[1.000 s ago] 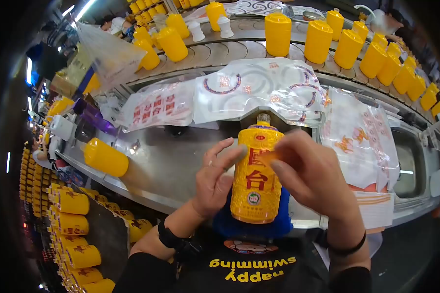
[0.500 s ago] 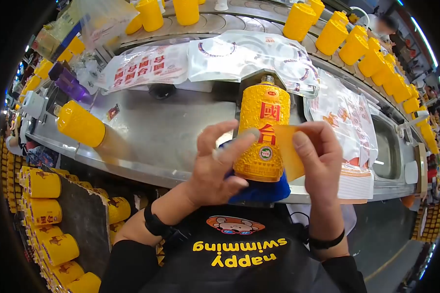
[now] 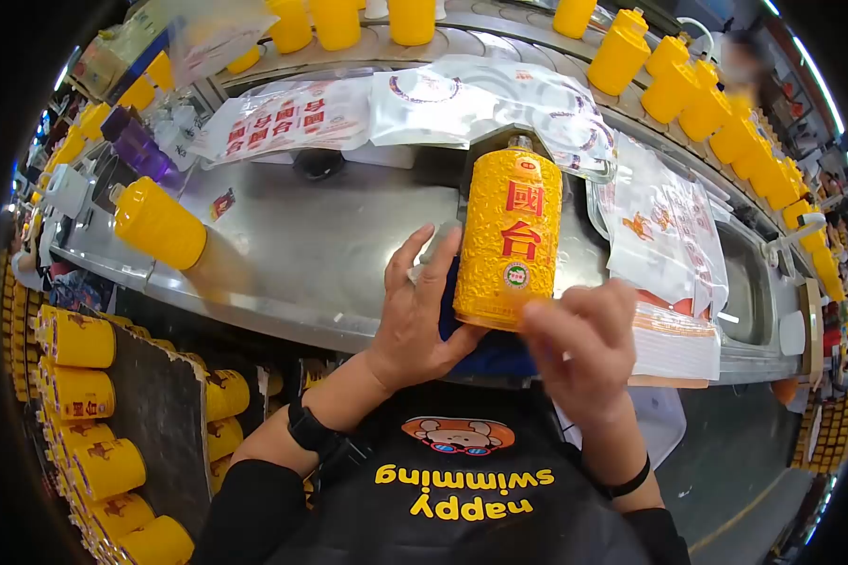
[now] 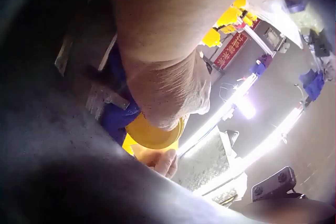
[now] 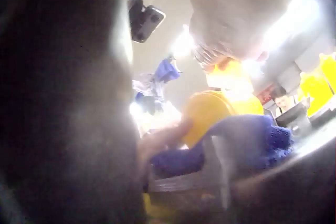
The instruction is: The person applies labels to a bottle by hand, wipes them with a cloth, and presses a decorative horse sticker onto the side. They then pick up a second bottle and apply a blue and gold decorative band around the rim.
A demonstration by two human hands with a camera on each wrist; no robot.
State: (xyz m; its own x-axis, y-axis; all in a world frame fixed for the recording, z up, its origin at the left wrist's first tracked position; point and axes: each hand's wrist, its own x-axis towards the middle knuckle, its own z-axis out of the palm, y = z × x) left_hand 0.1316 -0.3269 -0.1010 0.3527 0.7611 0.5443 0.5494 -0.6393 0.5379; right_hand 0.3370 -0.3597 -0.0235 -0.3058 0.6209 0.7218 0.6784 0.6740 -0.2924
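A yellow bottle [image 3: 509, 226] with red characters lies tilted on a blue cloth [image 3: 490, 360], its clear neck toward the conveyor. My left hand [image 3: 415, 320] is at its left side, fingers extended, thumb against the base. Blurred at the lower right of the bottle, my right hand [image 3: 584, 348] has curled fingers. In the right wrist view, that hand [image 5: 226, 24] pinches a thin orange sheet [image 5: 231, 79] above the bottle [image 5: 205, 113]. The left wrist view has the left hand [image 4: 168, 90] by the round bottle base [image 4: 155, 133].
Another yellow bottle [image 3: 160, 223] lies on the metal table [image 3: 301, 245] at left. Printed sheets [image 3: 287, 122] line the back, more sheets [image 3: 664, 226] lie at right beside a sink [image 3: 744, 282]. Bottles [image 3: 619, 54] stand on the conveyor; a rack [image 3: 160, 395] of bottles is lower left.
The orange sheet and right hand have moved down from the bottle's middle toward its base. The left hand has shifted from over the bottle's front to its left side.
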